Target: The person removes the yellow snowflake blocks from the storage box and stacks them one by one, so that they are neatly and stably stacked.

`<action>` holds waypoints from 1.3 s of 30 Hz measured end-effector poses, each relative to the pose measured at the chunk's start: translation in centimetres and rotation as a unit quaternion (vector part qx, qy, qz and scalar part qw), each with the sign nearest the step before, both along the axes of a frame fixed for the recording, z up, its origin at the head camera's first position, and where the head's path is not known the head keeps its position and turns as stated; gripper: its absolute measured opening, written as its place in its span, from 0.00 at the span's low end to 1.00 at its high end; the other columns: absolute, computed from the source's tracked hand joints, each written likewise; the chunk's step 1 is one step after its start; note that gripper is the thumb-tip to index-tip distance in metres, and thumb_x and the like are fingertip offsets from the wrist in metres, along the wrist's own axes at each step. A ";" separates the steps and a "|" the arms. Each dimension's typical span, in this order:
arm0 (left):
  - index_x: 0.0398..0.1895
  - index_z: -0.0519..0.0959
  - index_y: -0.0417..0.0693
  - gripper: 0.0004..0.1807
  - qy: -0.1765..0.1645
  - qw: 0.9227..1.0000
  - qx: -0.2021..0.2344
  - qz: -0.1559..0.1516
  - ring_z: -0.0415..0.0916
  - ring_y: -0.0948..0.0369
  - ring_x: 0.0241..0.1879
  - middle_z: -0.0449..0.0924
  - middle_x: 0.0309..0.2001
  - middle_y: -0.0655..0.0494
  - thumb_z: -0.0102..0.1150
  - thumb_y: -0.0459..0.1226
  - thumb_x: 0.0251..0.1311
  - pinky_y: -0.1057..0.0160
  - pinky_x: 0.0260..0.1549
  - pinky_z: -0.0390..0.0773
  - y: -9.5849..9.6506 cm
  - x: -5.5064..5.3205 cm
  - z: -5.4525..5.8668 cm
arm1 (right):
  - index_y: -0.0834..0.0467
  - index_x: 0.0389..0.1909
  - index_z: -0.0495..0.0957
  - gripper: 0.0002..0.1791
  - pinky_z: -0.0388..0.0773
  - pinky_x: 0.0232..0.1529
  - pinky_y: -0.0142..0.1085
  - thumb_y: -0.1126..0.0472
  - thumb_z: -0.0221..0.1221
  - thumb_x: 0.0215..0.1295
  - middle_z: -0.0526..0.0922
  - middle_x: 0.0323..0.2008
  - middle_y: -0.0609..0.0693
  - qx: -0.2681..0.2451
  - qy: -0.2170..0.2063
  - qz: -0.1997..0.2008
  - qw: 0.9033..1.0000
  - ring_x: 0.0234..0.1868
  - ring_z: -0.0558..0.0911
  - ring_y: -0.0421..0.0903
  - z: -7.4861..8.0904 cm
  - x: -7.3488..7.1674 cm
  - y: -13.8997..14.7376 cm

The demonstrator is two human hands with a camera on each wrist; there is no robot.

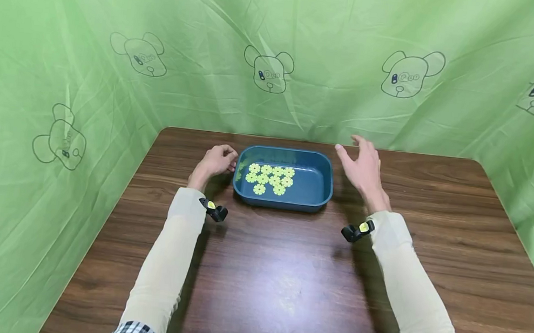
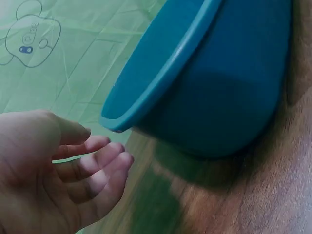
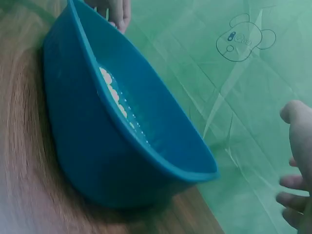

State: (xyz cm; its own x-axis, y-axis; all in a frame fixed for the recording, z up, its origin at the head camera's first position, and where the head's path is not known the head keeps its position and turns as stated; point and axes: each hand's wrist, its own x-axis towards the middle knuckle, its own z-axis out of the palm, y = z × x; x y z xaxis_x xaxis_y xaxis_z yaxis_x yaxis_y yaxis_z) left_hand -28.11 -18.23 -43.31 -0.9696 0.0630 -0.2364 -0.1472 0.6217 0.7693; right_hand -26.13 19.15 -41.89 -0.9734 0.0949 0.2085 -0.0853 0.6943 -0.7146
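A dark blue rectangular basin (image 1: 310,198) with rounded corners stands on the table. Several yellow-green flower-shaped pieces (image 1: 263,178) lie flat in its left half, and the right wrist view catches only a row of pale edges of them. Beside the basin's left end is my left hand (image 1: 216,160), fingers loosely bent; the left wrist view shows a small gap between fingertips and rim, with nothing held. My right hand (image 1: 363,167) hovers off the basin's right end, thumb and fingers spread, holding nothing.
The brown wood-grain table (image 1: 255,274) stretches toward me, with a bright glare in its middle. A green curtain (image 1: 323,96) printed with mouse-like heads hangs behind the table and along both sides. Each wrist carries a small black camera, such as the left wrist camera (image 1: 215,211).
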 end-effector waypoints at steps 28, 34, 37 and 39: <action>0.51 0.69 0.42 0.13 -0.098 0.987 0.125 0.022 0.72 0.60 0.28 0.71 0.37 0.47 0.54 0.38 0.68 0.49 0.49 0.77 0.3 -0.8 -0.2 | 0.62 0.60 0.67 0.29 0.73 0.58 0.50 0.46 0.56 0.68 0.75 0.52 0.59 -0.235 -0.152 0.140 0.950 0.54 0.76 0.58 -2.3 -0.4 -7.8; 0.51 0.68 0.42 0.13 -0.111 0.985 0.132 0.016 0.71 0.60 0.28 0.70 0.37 0.48 0.54 0.38 0.68 0.56 0.42 0.79 0.4 -0.9 -0.1 | 0.59 0.58 0.68 0.27 0.73 0.54 0.48 0.44 0.54 0.68 0.74 0.53 0.59 -0.167 -0.202 0.150 0.953 0.55 0.74 0.59 -2.9 -0.5 -8.1; 0.51 0.67 0.43 0.14 -0.113 0.985 0.130 0.012 0.72 0.61 0.27 0.70 0.38 0.47 0.54 0.38 0.68 0.59 0.37 0.80 0.4 -0.9 -0.1 | 0.58 0.55 0.70 0.26 0.72 0.51 0.45 0.43 0.54 0.68 0.75 0.53 0.58 -0.124 -0.225 0.145 0.956 0.53 0.75 0.56 -3.3 -0.7 -8.2; 0.51 0.67 0.43 0.14 -0.113 0.985 0.130 0.011 0.71 0.60 0.27 0.70 0.38 0.47 0.54 0.38 0.68 0.59 0.37 0.80 0.3 -1.0 -0.2 | 0.58 0.53 0.71 0.24 0.72 0.51 0.44 0.43 0.54 0.68 0.74 0.53 0.57 -0.102 -0.236 0.141 0.956 0.51 0.74 0.54 -3.5 -0.9 -8.3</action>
